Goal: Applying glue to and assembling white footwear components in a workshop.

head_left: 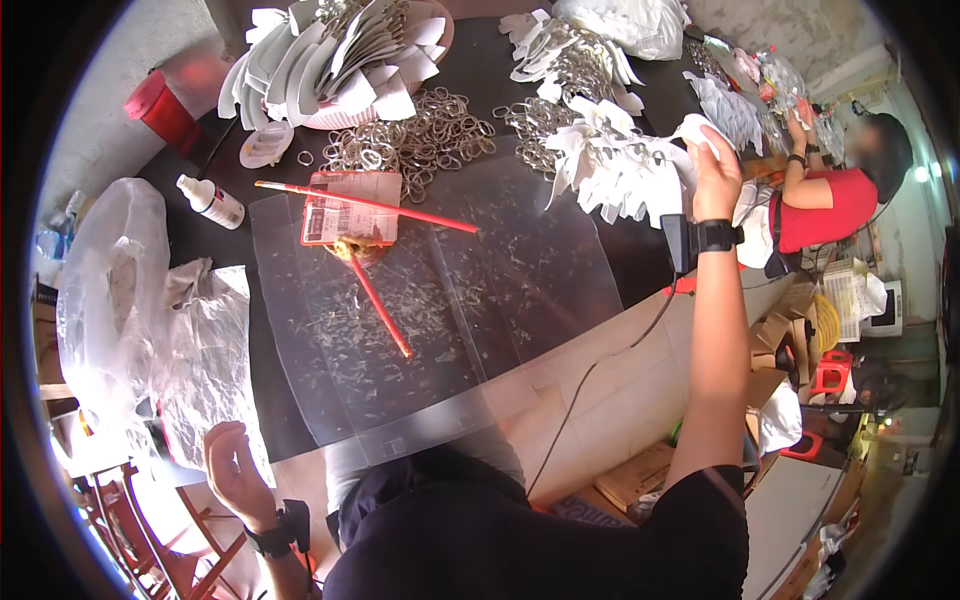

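My right hand (718, 178) reaches out to the right, its fingers closed round a white flat piece (697, 130). That piece is at the edge of a heap of white pieces (620, 160) mixed with metal rings. Lower left, my left hand (238, 475) hangs beside a crinkled clear plastic sheet (215, 370), fingers loosely bent and holding nothing. In front of me a red-handled brush (430, 217) lies across a red-edged box (350, 190). A second red handle (383, 310) slants out of a yellowish, sticky-looking lump (357, 247) at the box's near side.
A transparent sheet (520, 290) with dried flecks covers the dark table. Farther back are loose metal rings (410, 135), stacked white pieces (330, 60) and a red container (165, 108). A white bottle (210, 202) stands left. A co-worker in red (815, 210) sits at right.
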Demonstrator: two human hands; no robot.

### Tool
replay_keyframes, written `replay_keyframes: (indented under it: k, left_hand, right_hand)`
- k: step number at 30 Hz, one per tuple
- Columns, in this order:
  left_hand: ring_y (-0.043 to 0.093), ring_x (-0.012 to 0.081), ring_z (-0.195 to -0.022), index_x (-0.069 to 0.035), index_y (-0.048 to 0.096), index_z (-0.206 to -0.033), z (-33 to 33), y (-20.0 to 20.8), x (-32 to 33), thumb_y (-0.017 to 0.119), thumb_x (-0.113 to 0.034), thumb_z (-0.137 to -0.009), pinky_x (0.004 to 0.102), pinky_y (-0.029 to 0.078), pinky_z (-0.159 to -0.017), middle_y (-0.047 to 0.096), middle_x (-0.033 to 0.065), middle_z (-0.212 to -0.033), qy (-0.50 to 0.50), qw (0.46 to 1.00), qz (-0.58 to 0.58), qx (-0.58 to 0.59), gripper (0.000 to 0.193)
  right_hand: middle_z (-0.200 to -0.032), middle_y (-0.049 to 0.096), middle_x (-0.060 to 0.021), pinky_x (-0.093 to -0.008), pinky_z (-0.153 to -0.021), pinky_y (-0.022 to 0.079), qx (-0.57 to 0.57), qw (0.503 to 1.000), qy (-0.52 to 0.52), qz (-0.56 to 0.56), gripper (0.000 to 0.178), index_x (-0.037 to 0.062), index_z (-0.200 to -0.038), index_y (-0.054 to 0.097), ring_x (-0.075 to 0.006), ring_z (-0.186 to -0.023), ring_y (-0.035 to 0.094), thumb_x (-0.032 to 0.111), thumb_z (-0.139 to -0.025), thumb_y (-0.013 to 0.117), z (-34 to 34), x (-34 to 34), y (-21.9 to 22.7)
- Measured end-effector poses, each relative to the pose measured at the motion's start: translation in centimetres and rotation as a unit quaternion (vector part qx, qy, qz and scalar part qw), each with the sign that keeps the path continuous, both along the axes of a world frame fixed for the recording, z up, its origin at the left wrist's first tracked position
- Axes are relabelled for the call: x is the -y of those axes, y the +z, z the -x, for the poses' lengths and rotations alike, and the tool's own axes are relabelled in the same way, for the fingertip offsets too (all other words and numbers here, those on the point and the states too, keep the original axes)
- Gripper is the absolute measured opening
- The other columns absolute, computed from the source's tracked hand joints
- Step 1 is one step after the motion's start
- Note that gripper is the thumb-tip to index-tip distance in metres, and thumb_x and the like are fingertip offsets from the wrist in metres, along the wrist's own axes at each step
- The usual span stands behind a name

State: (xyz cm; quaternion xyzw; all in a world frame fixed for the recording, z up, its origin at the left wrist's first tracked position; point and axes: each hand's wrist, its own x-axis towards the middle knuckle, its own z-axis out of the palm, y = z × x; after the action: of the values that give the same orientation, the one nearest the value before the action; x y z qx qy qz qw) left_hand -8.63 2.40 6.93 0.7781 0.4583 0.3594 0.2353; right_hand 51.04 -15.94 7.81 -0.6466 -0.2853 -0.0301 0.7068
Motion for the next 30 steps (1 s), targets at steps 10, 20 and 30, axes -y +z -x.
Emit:
replay_keyframes:
  k: [10, 20, 30]
  left_hand:
    - [0.054, 0.0190, -0.083, 0.001, 0.055, -0.083, 1.2, -1.3, 1.1, 0.053, 0.007, -0.077, 0.0286, 0.045, -0.074, 0.056, 0.0100, -0.090, -0.008, 0.999, 0.048, 0.018, 0.008]
    - [0.055, 0.0216, -0.080, 0.001, 0.056, -0.080, 1.2, -1.5, 1.0, 0.054, 0.007, -0.075, 0.0302, 0.044, -0.073, 0.058, 0.0101, -0.084, -0.010, 0.999, 0.052, 0.008, 0.008]
    - [0.056, 0.0200, -0.078, 0.002, 0.056, -0.081, 0.8, -1.8, 1.2, 0.054, 0.005, -0.077, 0.0283, 0.045, -0.069, 0.058, 0.0107, -0.085, -0.028, 0.996, 0.075, 0.027, 0.005]
  right_hand:
    - [-0.108, 0.056, -0.0152, -0.0390, -0.093, 0.043, -0.041, 0.988, 0.077, -0.130, 0.026, -0.0013, -0.114, 0.051, -0.0266, -0.101, 0.057, 0.003, -0.088, 0.050, 1.3, -1.5, 2.8]
    - [-0.105, 0.060, -0.0065, -0.0252, -0.087, 0.040, 0.081, 0.979, -0.083, 0.166, 0.020, 0.0004, -0.105, 0.060, -0.0132, -0.098, 0.053, 0.004, -0.086, 0.053, 4.6, 2.8, -4.4]
    - [-0.109, 0.056, -0.0082, -0.0242, -0.086, 0.041, -0.027, 0.993, -0.097, 0.058, 0.022, 0.0003, -0.109, 0.054, -0.0129, -0.099, 0.053, 0.005, -0.087, 0.053, 3.4, 3.4, -3.4]
